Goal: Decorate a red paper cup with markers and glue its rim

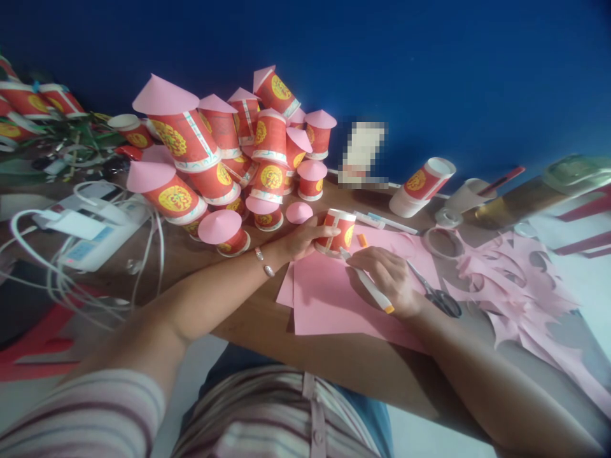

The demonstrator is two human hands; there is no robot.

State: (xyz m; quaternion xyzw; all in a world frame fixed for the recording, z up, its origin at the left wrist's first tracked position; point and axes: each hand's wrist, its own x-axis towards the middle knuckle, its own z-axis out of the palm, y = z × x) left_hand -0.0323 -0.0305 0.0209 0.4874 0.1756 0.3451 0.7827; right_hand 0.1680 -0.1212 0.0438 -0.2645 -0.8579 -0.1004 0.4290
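My left hand [301, 240] is closed round a red paper cup [338, 231] that stands mouth-down on a sheet of pink paper [329, 302]. My right hand [389, 277] grips a white pen with an orange end [370, 287], its tip touching the paper at the cup's rim. A pair of scissors [436, 294] lies just right of my right hand on the pink sheet.
A heap of red cups with pink paper cones [229, 159] fills the table behind the cup. White cables and a charger box [90, 238] lie at the left. Pink paper scraps [515, 280], tape rolls [442, 242] and more cups [422, 184] lie at the right. A blue wall stands behind.
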